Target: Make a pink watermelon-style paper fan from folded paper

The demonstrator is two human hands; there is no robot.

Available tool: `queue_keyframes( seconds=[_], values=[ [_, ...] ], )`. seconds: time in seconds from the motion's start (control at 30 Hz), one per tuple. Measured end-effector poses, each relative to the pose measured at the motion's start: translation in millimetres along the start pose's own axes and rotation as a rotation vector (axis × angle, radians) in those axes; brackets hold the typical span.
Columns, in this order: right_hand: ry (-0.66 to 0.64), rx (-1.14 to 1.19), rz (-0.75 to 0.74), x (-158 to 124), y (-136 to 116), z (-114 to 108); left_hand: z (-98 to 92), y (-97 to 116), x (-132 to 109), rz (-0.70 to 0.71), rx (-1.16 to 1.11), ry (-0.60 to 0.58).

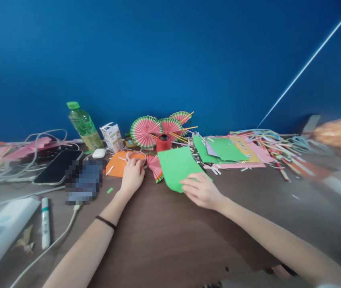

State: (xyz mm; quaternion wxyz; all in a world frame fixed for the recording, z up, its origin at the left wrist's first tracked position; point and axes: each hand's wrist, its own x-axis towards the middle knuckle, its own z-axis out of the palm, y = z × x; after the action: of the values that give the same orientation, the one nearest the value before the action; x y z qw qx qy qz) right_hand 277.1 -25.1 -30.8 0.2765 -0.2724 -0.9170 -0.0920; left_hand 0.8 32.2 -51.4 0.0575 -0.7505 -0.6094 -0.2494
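Note:
My right hand (200, 191) is closed on a sheet of green paper (176, 166), its thumb and fingers pinching the lower right part. The sheet is tilted above the table, with a rounded lower left corner. My left hand (132, 175) has its fingers curled over a roll of tape (136, 154), which lies on a piece of orange paper (115, 165). Just right of this hand rests a folded pink paper fan (154, 167) with a green edge. Behind the green sheet stands a red spool (164, 143).
Round pink-and-green fans (146, 132) lean near the blue wall. To the left are a green bottle (83, 126), a small carton (111, 137), phones, a white cable and a marker (45, 224). Paper sheets (228, 150) and several thin sticks (278, 156) lie right.

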Motion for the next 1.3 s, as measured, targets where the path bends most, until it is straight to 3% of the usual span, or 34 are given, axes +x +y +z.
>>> queue_keyframes(
  seconds=[0.1, 0.23, 0.33, 0.5, 0.67, 0.77, 1.07, 1.17, 1.3],
  values=[
    [-0.041, 0.228, -0.105, -2, -18, 16, 0.4, -1, 0, 0.019, -0.031, 0.021],
    [-0.148, 0.502, 0.029, -9, -32, 16, -3.5, 0, -1, 0.099, -0.121, 0.04],
    [-0.201, 0.62, 0.136, -16, -37, 10, -10.5, 7, -3, 0.249, -0.204, -0.032],
    [-0.313, 0.762, 0.483, -20, -22, -6, -17.6, 21, -7, 0.421, -0.226, -0.223],
    [-0.482, 1.013, 0.636, -22, 7, -24, -12.4, 25, -8, 0.397, -0.16, -0.297],
    [-0.609, 1.134, 0.646, -23, 14, -30, -9.0, 24, -9, 0.371, -0.199, -0.276],
    [-0.756, 1.239, 0.554, -5, -2, -26, -14.4, 32, -5, 0.358, -0.307, -0.203],
    [-0.779, 1.284, 0.516, 0, -4, -21, -12.2, 34, -7, 0.413, -0.219, -0.235],
    [-0.744, 1.29, 0.501, 4, -1, -12, -8.7, 35, -8, 0.313, 0.023, -0.128]
  ],
)
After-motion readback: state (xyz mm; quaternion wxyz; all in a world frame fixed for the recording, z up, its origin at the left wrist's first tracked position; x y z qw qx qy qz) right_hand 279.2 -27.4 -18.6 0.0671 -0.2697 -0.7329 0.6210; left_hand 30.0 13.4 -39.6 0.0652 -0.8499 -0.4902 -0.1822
